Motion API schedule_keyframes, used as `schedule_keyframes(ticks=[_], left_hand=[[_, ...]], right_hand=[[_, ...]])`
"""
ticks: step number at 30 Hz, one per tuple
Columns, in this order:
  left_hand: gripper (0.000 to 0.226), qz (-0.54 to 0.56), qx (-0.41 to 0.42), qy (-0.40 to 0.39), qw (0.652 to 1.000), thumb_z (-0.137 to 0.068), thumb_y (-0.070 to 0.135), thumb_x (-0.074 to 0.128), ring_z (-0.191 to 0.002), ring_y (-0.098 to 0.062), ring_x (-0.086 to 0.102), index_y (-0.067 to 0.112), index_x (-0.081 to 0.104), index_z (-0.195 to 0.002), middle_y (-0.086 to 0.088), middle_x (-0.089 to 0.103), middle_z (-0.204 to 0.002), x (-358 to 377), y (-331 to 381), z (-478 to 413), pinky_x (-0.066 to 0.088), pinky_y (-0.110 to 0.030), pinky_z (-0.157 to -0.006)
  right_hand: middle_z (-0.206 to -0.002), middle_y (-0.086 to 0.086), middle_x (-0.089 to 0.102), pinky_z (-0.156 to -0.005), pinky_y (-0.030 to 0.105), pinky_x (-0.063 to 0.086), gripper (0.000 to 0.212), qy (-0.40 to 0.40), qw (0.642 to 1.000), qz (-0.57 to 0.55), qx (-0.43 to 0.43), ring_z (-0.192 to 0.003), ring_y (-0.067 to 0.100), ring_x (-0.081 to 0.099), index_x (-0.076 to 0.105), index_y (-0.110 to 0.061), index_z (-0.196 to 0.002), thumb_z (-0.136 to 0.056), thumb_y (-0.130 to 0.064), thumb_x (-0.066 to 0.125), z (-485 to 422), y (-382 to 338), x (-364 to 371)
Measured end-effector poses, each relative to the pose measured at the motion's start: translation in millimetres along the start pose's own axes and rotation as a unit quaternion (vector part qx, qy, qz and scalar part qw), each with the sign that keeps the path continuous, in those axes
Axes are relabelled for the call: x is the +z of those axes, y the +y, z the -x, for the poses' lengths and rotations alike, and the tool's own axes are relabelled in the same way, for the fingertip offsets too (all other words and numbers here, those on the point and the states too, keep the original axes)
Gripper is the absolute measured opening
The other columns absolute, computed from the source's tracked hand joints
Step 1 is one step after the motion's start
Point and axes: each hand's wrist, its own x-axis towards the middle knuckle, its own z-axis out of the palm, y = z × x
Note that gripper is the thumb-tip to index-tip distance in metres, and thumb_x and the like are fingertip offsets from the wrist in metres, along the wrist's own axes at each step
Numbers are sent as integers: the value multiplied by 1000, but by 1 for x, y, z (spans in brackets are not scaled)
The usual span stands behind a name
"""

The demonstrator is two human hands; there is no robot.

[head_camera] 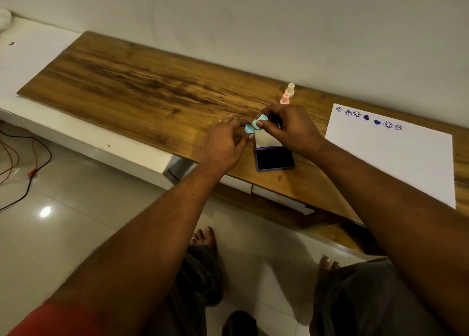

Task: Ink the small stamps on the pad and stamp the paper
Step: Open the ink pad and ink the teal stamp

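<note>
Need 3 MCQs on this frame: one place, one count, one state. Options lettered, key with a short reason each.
1. Where does the ink pad lie relative to the paper?
A. on top of it
B. to its left on the wooden top
C. behind it by the wall

2. How many stamp marks are on the paper?
A. three
B. seven
C. twelve

3. What state is the ink pad in?
A. lid open
B. lid shut
C. upside down

Key: 1 B, the pad lies apart from the sheet, on its left side. 2 B, seven purple marks run along the sheet's far edge. 3 A, the lid is raised and the dark pad faces up.
</note>
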Motion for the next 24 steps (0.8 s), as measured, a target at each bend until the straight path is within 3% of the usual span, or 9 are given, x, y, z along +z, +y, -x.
schedule_keyframes(ticks=[7, 9, 15, 18, 21, 24], left_hand=[[43, -115, -39, -47, 991, -98, 50, 65, -153, -22, 31, 34, 65, -138, 3, 49, -159, 11, -19, 4, 27, -43, -121], [46, -131, -42, -59, 989, -99, 52, 62, -156, -23, 27, 36, 62, -142, 3, 42, -164, 12, -21, 5, 21, -45, -125], [57, -137, -41, -73, 987, -97, 53, 64, -157, -25, 25, 32, 54, -149, -1, 38, -166, 12, -19, 6, 17, -43, -127], [68, -138, -39, -74, 987, -95, 55, 67, -157, -25, 24, 27, 48, -155, -2, 37, -166, 10, -16, 4, 16, -43, -127], [70, -126, 10, -63, 990, -93, 58, 67, -156, -24, 25, 27, 49, -154, -3, 39, -166, 9, -11, 1, 18, -44, -126], [76, -103, 85, -83, 987, -88, 71, 64, -157, -22, 23, 30, 53, -151, -2, 38, -166, 12, -6, 3, 14, -47, -127]], right_hand=[[-106, 2, 74, -67, 28, 51, 35, -44, 997, 64, 0, -88, 14, 63, 72, -13, -122, -97, -36, 69, 16, 15, -13], [-113, 2, 74, -66, 23, 50, 36, -66, 995, 74, -5, -93, 13, 63, 70, -15, -125, -97, -38, 68, 22, 18, -16], [-111, 4, 73, -59, 21, 41, 36, -107, 975, 183, -67, -98, 19, 66, 65, -19, -112, -98, -52, 60, 33, 27, -18], [-113, 7, 72, -63, 26, 48, 39, -115, 957, 244, -107, -98, 22, 66, 63, -19, -112, -100, -54, 53, 34, 28, -17], [-104, 8, 72, -62, 30, 50, 40, -104, 948, 267, -137, -90, 24, 65, 64, -17, -107, -101, -54, 48, 36, 28, -17], [-89, 6, 70, -56, 26, 41, 52, -84, 944, 293, -124, -77, 21, 62, 66, -18, -98, -100, -59, 35, 36, 28, -19]])
